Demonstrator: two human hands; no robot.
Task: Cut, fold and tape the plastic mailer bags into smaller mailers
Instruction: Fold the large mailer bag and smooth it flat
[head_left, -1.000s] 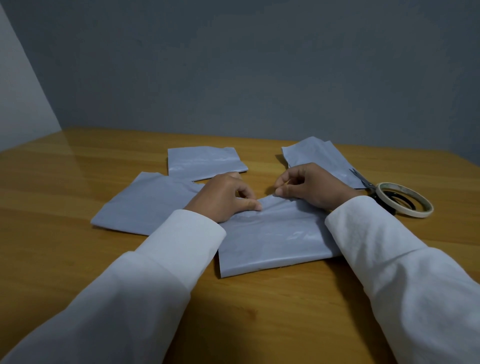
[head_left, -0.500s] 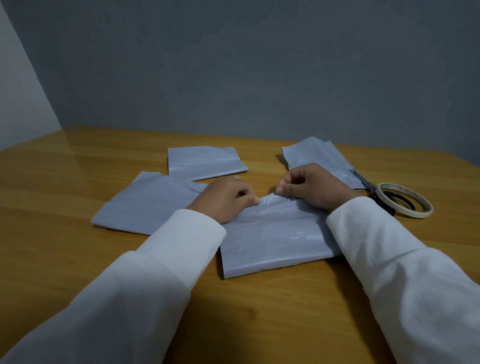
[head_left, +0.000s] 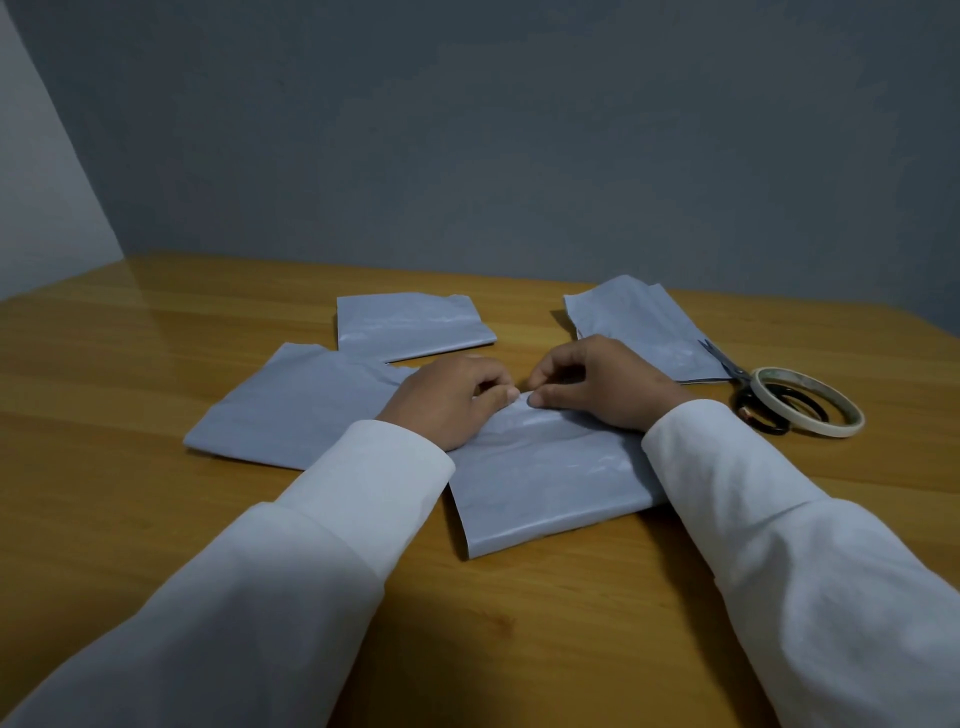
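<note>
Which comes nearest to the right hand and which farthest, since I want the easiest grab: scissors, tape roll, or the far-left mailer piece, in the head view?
From the right hand:
1. Scissors, just to its right, blades pointing away.
2. Tape roll, further right, lying over the scissor handles.
3. Far-left mailer piece, across the table beyond the left hand.

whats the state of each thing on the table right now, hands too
left hand: fingers curled, pinching the front mailer's far edge
right hand: fingers curled, pinching the same edge
front mailer: folded, flat, under both hands
left mailer: flat, untouched
far middle mailer: folded, flat
far right mailer: flat, beside the scissors
scissors: lying closed, handles under the tape roll
tape roll: lying flat
</note>
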